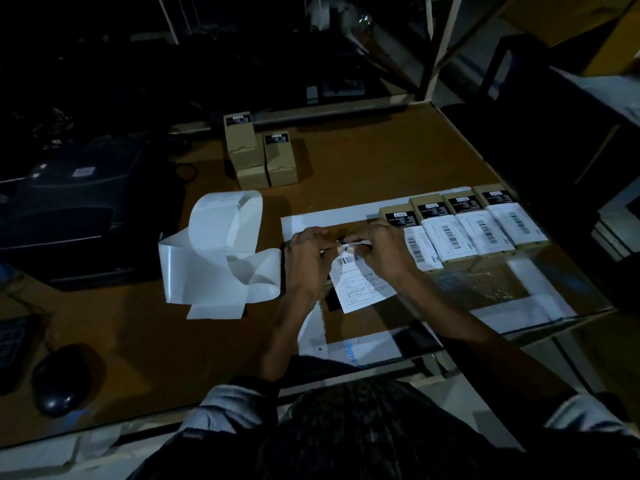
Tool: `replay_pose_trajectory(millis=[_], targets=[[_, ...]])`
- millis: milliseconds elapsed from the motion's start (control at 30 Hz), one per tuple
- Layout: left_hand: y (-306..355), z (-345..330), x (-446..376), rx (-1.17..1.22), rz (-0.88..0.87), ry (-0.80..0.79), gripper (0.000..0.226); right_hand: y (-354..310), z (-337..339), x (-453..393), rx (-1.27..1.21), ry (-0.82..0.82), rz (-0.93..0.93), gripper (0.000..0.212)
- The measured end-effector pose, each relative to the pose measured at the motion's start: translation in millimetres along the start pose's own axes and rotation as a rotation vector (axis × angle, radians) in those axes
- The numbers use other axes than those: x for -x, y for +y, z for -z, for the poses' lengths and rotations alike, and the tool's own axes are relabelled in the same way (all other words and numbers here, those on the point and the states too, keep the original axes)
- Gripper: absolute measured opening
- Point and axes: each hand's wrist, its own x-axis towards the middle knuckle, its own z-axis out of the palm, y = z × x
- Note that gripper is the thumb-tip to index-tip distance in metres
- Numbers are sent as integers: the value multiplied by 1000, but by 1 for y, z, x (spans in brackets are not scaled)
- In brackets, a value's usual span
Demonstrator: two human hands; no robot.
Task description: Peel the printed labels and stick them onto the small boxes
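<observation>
Both hands — left hand [304, 252], right hand [382, 249] — pinch, seemingly, the printed label's [362, 284] top edge.

I have just one view, from the camera on the person's head, looking forward and steeply down over the brown wooden tabletop [363, 161]. It sits close: both forearms run up from the bottom edge, and the left hand [306, 258] and right hand [382, 252] meet near the middle. The wide lens bends the table's edges and takes in the dark black printer [69, 216] at left and the pale metal shelving frame [440, 46] at top right.
</observation>
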Motion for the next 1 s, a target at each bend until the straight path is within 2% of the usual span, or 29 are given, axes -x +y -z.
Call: replay_pose_trajectory(millis=[267, 467, 533, 633, 833, 1000], targets=[[8, 6, 1, -28, -6, -16, 12, 2, -4, -4, 90, -116, -34, 30], [-12, 15, 4, -39, 43, -4, 25, 7, 12, -2, 214, -140, -92, 22], [-19, 14, 7, 12, 66, -14, 28, 3, 15, 0, 273, -133, -104, 23], [-15, 14, 9, 146, 71, -16, 21, -12, 12, 4, 294, -112, -121, 26], [-13, 19, 8, 190, 77, -52, 20, -40, -2, 1, 252, -206, -44, 29], [-12, 19, 7, 141, 106, -70, 23, -20, 26, -11, 418, -264, -185, 23]])
